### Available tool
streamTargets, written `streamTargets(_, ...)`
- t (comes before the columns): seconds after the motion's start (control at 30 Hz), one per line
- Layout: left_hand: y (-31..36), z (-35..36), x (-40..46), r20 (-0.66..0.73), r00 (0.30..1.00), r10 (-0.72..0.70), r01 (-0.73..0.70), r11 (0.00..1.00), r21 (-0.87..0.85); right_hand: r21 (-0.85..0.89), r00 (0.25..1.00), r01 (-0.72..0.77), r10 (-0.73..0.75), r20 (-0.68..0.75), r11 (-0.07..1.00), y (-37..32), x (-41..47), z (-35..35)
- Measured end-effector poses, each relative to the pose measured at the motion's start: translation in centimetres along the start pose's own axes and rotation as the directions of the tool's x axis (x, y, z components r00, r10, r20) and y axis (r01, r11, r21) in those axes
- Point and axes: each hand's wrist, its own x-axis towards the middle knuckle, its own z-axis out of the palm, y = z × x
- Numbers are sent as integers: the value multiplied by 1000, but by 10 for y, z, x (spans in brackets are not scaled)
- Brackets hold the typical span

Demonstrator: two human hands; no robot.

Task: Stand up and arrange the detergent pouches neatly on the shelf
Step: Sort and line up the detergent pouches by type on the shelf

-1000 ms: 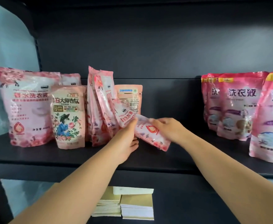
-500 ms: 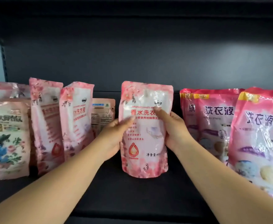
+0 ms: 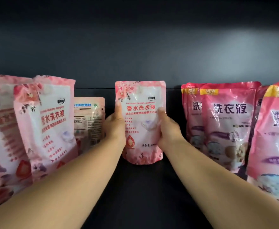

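Observation:
A light pink detergent pouch [image 3: 142,116] with red lettering stands upright in the middle of the dark shelf [image 3: 135,187]. My left hand [image 3: 115,128] grips its left edge, thumb on the front. Gripping the right edge is my right hand [image 3: 168,129], its thumb pressed on the front too. Left of it stand more light pink pouches [image 3: 52,123], leaning a little, with a smaller peach pouch [image 3: 89,123] behind them showing its back. Darker pink pouches [image 3: 226,123] stand in a group on the right.
The shelf's dark back wall [image 3: 135,47] rises behind the pouches. Gaps of bare shelf lie on both sides of the held pouch. Another dark pink pouch [image 3: 274,142] stands close at the far right edge.
The pouch went from lying tilted in my hands to standing upright at the shelf's middle. The view has moved closer and to the right; the floral pouch at the far left has left view.

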Motion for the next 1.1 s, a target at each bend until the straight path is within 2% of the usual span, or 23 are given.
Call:
streamTargets(0.07, -5, 7, 9, -28, 1000, 9, -10, 999, -34, 15, 996, 16, -14, -87, 1000, 1, 14, 5)
streamTargets(0.13, -14, 10, 13, -6, 1000, 15, -14, 1000, 20, 35, 993, 1, 4, -121, 999, 6, 32, 8)
streamTargets(0.3, -51, 17, 26, 42, 997, -63, 62, 998, 12, 74, 990, 16, -5, -142, 997, 14, 68, 18)
streamTargets(0.43, -59, 25, 34, 29, 999, -30, 29, 999, 30, 108, 984, 57, -37, -174, 993, 15, 84, 17)
streamTargets(0.73, -72, 36, 50, 66, 992, -107, 108, 994, -16, 147, 980, 78, -49, -195, 986, 16, 101, 17)
streamTargets(0.93, -69, 35, 51, 95, 987, -130, 130, 991, 5, 45, 979, 107, -98, -177, 993, 18, 99, 14)
streamTargets(1.03, -64, 29, 41, 116, 987, -109, 97, 990, 99, -69, 975, 137, -147, -168, 988, 18, 85, 8)
streamTargets(1.1, -64, 23, 34, 97, 991, -96, 71, 970, 232, -174, 975, 125, -153, -162, 977, 17, 75, 3)
